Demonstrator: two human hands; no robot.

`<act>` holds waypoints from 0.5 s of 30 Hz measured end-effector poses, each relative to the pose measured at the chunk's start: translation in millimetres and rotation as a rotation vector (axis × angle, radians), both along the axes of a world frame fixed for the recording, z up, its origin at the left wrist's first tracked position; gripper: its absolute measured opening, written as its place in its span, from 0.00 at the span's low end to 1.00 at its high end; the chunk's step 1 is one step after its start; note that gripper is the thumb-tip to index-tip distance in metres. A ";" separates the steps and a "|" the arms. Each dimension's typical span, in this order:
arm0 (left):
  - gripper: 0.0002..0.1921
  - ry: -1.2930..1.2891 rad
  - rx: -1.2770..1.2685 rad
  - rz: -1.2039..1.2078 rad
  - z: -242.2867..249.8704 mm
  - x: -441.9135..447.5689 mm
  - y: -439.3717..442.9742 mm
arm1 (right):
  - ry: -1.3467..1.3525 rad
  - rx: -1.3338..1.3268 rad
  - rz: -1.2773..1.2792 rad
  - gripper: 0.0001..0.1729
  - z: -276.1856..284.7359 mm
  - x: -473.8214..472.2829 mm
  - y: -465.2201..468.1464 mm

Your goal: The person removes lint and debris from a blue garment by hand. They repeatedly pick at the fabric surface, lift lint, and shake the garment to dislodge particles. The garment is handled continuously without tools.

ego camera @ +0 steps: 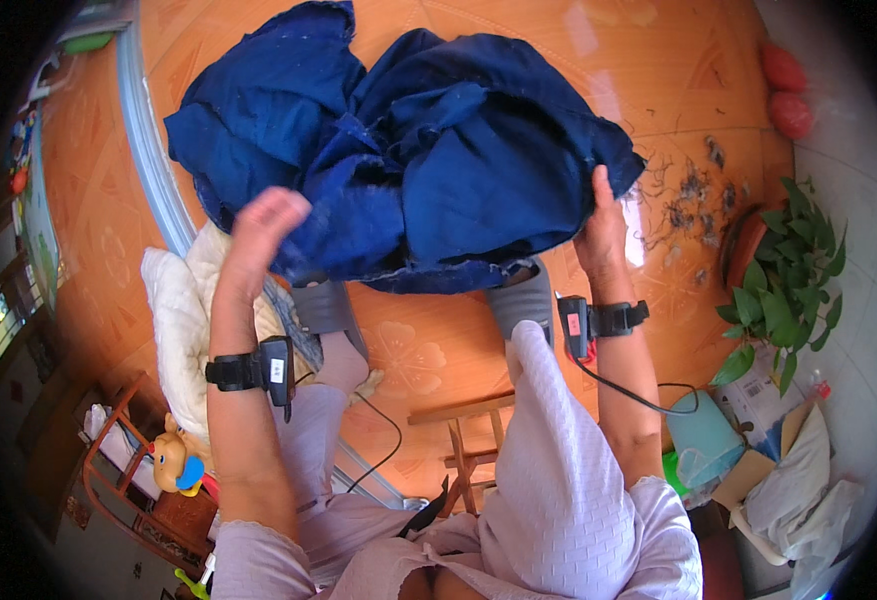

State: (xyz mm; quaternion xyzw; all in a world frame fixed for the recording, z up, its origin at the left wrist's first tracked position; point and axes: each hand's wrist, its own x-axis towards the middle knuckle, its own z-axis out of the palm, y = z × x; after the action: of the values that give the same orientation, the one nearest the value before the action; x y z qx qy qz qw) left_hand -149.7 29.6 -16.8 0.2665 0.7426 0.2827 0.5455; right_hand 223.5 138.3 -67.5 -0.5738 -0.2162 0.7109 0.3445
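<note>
A large, rumpled dark blue cloth (483, 172) with frayed edges spreads before me, above my grey slippers (524, 300). Its folds hide whether it is a garment. My right hand (603, 232) grips the cloth's right edge, with the thumb on the near side and the other fingers hidden behind the fabric. At the lower left edge of the cloth, my left hand (267, 221) is raised and blurred, its fingers stretched out with nothing visible in them. Whether it brushes the cloth is unclear. Black devices are strapped to both wrists.
Dark threads and lint (690, 199) lie scattered on the tiled floor at right, near a potted leafy plant (783, 277). White quilted fabric (175, 322) lies at left beside a metal door track (145, 135). A wooden stool (464, 450) stands beneath me. Thin cables hang near both arms.
</note>
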 end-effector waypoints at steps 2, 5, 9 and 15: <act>0.13 0.015 -0.146 -0.319 -4.8 8.8 -9.3 | -0.264 0.127 0.374 0.33 26.2 -10.3 -6.1; 0.31 -0.314 -0.091 0.115 -5.3 18.3 -5.5 | -0.033 0.724 0.995 0.22 55.1 -49.9 -29.6; 0.47 -0.737 -0.035 0.160 -2.5 25.5 13.9 | -0.054 0.931 1.584 0.28 52.0 -102.3 -83.2; 0.23 -0.370 -0.071 0.207 -27.3 42.1 20.7 | -0.130 0.921 1.786 0.35 16.1 -88.4 -130.8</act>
State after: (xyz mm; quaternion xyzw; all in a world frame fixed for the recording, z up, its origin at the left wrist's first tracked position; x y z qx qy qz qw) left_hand -107.6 50.3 -44.1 0.1129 0.6627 0.3551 0.6496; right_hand 135.1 7.5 -51.5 -0.0505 -0.8391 0.5235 -0.1386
